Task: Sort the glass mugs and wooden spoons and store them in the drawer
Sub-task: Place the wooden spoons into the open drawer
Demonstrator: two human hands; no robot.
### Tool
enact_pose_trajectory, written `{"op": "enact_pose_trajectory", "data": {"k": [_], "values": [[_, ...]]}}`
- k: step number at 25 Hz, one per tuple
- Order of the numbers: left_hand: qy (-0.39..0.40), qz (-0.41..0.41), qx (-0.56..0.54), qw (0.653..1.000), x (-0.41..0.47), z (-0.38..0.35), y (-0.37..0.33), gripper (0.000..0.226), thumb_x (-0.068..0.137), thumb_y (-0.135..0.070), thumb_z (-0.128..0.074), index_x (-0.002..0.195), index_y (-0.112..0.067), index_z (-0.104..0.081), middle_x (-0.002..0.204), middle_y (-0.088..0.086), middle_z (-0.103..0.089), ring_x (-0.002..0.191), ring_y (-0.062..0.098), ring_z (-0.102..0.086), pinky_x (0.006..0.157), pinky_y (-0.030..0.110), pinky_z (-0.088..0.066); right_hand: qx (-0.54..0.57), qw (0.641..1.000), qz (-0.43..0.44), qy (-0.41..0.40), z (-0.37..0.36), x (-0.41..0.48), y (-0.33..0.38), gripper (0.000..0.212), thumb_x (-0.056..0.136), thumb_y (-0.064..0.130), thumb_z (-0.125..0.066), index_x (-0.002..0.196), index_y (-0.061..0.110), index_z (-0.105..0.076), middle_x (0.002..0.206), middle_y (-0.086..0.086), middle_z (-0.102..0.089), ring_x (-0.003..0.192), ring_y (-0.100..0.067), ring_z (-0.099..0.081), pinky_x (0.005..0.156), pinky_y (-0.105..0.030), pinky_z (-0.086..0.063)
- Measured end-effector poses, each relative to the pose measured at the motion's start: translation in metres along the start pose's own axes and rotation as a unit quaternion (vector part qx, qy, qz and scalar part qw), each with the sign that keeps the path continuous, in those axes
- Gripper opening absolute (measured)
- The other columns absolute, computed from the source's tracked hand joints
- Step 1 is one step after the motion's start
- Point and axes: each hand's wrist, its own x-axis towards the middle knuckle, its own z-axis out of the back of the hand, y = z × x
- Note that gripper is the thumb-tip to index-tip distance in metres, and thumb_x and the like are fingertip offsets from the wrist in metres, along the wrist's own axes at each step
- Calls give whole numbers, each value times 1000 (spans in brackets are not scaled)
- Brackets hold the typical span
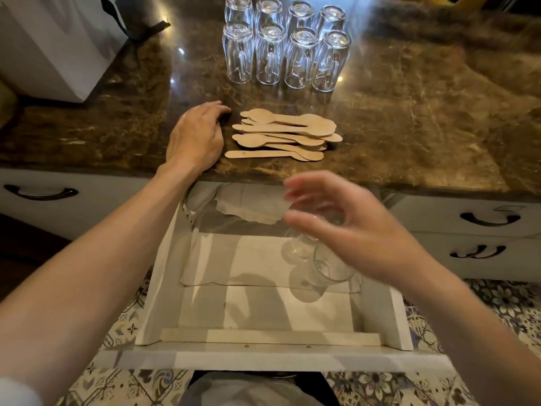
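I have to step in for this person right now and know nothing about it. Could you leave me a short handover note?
Left hand: flat on the brown marble counter, empty, beside the pile of flat wooden spoons.
Right hand: blurred over the open white drawer, above two clear glass mugs; grip unclear.
Done: those two mugs appear to be in the drawer, right side.
Left: eight clear glass mugs upside down in two rows on the counter, plus all spoons.
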Motion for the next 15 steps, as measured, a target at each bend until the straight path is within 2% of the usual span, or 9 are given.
{"op": "enact_pose_trajectory", "data": {"k": [3, 6, 11, 13, 15], "values": [[-6, 1, -2, 1000, 1, 2, 2, 38, 95, -17, -36, 129, -21, -53, 140, -1, -49, 130, 18, -41, 110, 38, -28, -160, 985, 48, -50, 16, 55, -4, 47, 81, 35, -69, 124, 26, -54, 112, 15, -60, 104, -1, -55, 93, -22, -45], [-5, 0, -4, 1000, 1, 2, 2, 38, 95, -18, -36, 128, -22, -53, 139, -2, -50, 129, 17, -41, 110, 38, -27, -277, 956, 77, -55, 28, 105, -12, 62, 76, 40, -73, 130, 22, -49, 121, 5, -58, 112, -11, -52, 98, -30, -43], [-11, 3, -7, 1000, -1, 3, 6, 37, 94, -17, -37, 127, -22, -55, 138, -2, -51, 128, 18, -43, 110, 38, -29, -437, 897, 10, 67, 29, 175, -26, 105, 62, 57, -78, 144, 17, -26, 146, -6, -39, 131, -28, -37, 106, -44, -32], [-10, 1, -12, 1000, 0, 2, 2, 38, 94, -16, -37, 126, -21, -55, 138, -2, -51, 128, 18, -43, 109, 37, -29, -450, 888, -15, 98, 31, 189, -32, 115, 56, 61, -78, 146, 16, -22, 151, -6, -32, 137, -29, -29, 111, -46, -27], [-6, -3, -15, 1000, -4, 1, -1, 38, 94, -15, -38, 126, -20, -56, 138, -1, -52, 127, 17, -44, 109, 37, -29, -450, 884, -38, 119, 32, 195, -38, 117, 53, 64, -78, 145, 16, -23, 151, -5, -33, 137, -29, -30, 112, -46, -24]]}}
